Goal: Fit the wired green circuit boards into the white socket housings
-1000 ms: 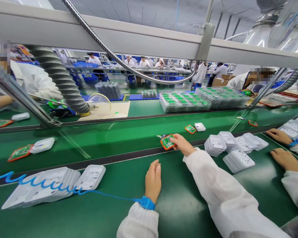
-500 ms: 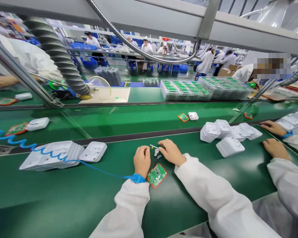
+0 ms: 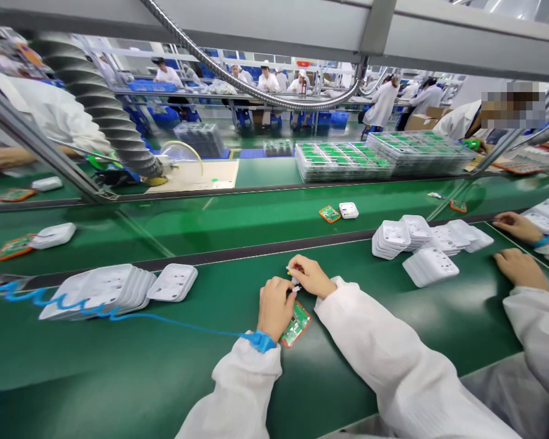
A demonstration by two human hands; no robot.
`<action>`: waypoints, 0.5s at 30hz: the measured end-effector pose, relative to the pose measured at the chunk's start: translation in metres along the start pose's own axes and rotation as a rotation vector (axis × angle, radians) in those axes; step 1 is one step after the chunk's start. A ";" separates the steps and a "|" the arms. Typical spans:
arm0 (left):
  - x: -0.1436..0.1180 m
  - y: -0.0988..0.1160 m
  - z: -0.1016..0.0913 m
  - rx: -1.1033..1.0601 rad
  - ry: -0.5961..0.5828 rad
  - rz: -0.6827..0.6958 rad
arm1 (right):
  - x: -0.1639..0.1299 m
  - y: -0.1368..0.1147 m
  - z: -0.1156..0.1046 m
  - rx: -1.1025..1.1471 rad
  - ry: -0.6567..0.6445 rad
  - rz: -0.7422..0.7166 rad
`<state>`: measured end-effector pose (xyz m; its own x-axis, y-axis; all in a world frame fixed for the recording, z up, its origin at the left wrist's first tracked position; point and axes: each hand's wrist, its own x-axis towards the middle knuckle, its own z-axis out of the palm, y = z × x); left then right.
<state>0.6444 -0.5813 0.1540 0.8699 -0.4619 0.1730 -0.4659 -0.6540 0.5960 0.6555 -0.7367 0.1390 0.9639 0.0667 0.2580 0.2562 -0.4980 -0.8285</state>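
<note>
Head view, left hand (image 3: 274,306) and right hand (image 3: 311,275) close together, fingertips pinched on small white connector (image 3: 294,281), green circuit board (image 3: 295,324) on green surface (image 3: 165,366) just beneath left hand, white cover stacks (image 3: 114,289) left, co-worker's hands (image 3: 521,268) far right.

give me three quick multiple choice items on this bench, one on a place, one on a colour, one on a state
1. Where does the circuit board lie?
A. on the bench, partly under the left hand
B. on the far conveyor
C. atop the white cover stack

2. What colour is the wrist strap on the left hand?
A. red
B. blue
C. yellow

3. What are the two hands doing?
A. resting flat and apart
B. lifting a white cover
C. meeting over a small connector

Answers: 1 A, its green face shows on the bench mat beside the left wrist. 2 B, a blue band with a blue coiled cord. 3 C, the right hand and the left pinch the small connector between fingertips.
</note>
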 end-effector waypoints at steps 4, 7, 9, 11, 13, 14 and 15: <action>-0.004 -0.006 -0.009 -0.684 -0.055 -0.215 | -0.024 -0.012 -0.013 -0.007 -0.027 -0.134; -0.005 -0.004 -0.012 -0.965 -0.092 -0.323 | -0.033 -0.020 -0.018 -0.083 -0.057 -0.181; -0.005 -0.001 -0.013 -0.985 -0.088 -0.334 | -0.035 -0.023 -0.019 -0.141 -0.062 -0.177; -0.004 0.001 -0.012 -0.967 -0.088 -0.326 | -0.034 -0.023 -0.019 -0.185 -0.067 -0.170; -0.005 0.001 -0.011 -0.932 -0.093 -0.307 | -0.033 -0.023 -0.019 -0.207 -0.073 -0.174; -0.005 0.000 -0.010 -0.906 -0.096 -0.293 | -0.033 -0.023 -0.019 -0.211 -0.075 -0.179; -0.005 -0.001 -0.010 -0.874 -0.097 -0.279 | -0.033 -0.023 -0.019 -0.212 -0.076 -0.183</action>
<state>0.6418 -0.5724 0.1601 0.8967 -0.4292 -0.1086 0.0808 -0.0826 0.9933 0.6160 -0.7438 0.1589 0.9078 0.2330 0.3487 0.4131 -0.6406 -0.6473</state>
